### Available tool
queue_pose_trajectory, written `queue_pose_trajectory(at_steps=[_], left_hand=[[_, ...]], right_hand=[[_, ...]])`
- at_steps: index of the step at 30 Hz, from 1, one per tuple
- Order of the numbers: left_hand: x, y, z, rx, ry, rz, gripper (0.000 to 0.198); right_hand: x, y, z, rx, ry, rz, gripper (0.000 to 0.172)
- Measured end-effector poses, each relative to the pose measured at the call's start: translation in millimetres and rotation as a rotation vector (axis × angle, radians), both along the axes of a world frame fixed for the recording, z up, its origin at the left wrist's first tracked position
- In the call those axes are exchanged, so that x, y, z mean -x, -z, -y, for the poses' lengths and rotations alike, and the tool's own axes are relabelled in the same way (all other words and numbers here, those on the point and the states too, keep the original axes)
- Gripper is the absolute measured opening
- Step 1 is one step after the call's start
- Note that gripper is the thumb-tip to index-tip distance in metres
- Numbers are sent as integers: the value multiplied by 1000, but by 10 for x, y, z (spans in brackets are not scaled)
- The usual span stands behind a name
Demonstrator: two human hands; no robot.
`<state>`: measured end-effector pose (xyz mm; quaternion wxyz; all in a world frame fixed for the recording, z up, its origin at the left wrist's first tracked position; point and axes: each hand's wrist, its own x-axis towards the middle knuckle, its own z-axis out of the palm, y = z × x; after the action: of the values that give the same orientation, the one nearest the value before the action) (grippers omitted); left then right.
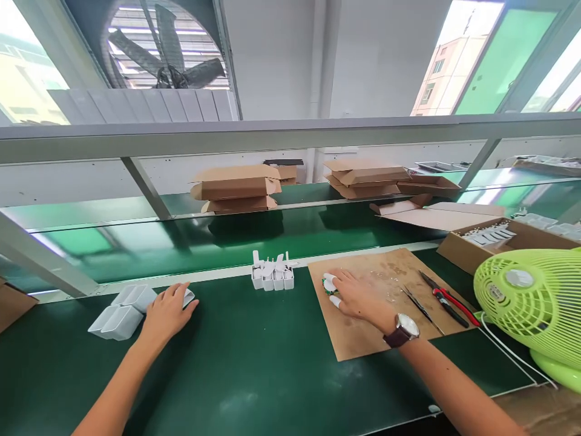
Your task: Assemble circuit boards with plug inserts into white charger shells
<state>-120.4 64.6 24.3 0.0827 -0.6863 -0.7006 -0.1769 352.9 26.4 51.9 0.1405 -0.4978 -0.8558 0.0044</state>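
Observation:
My left hand point(166, 312) is at the left of the green bench, its thumb and fingers around a small white plastic case point(188, 297). Just beside it, several white plastic cases point(121, 315) stand grouped together. My right hand point(356, 295) rests over a brown cardboard sheet point(338, 342), with white covers on the thumb and a fingertip. Between those fingertips is a small green circuit board point(326, 286), partly hidden. Between my hands, at the back edge, stands a cluster of white cases with white parts on top point(273, 275).
Tweezers point(422, 310) and red-handled pliers point(449, 303) lie on the sheet's right side. A green fan point(521, 309) stands at the right, its white cable along the bench. Behind it is an open carton point(463, 251) of white parts. Flattened cartons point(238, 188) lie beyond the rail.

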Motion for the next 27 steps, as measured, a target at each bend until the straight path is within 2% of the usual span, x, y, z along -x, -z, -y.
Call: queue_pose_trajectory(at_steps=[3,5,7,9,12,15,18,20,22,24,26,27], left_hand=[[51,14,21,42,97,147,43],[-72,-49,80,105,172,331,46],[-302,-129,165,197,251,499,50],[-598,-179,245,243,341,569,47],[-1032,-155,318,205,462,587,34],[-1292,-67,350,192,505,606,28],[-1313,5,389,237,488,697,34],[-1239,43,422,326,495,837,42],[-1155,80,448,438,564,952,54],[-1102,115,462,515,649,971,72],[-1089,141,464,520,682,929,80],[-1092,150,463,490,673,898,78]], right_hand=[[-83,-83,14,25,50,27,23],[13,-163,58,41,41,6,19],[195,-236,118,130,-23,-87,18],[423,-258,162,265,-97,-196,21],[760,-159,138,381,-131,-233,27],[988,-16,24,367,-114,-224,28],[1067,26,-25,319,-60,-215,15],[1078,0,27,319,-38,-183,22],[1098,-27,114,346,-94,-119,27],[1136,-22,181,351,-189,-48,30],[1174,22,194,329,-236,-21,27],[1183,54,181,311,-233,-29,24]])
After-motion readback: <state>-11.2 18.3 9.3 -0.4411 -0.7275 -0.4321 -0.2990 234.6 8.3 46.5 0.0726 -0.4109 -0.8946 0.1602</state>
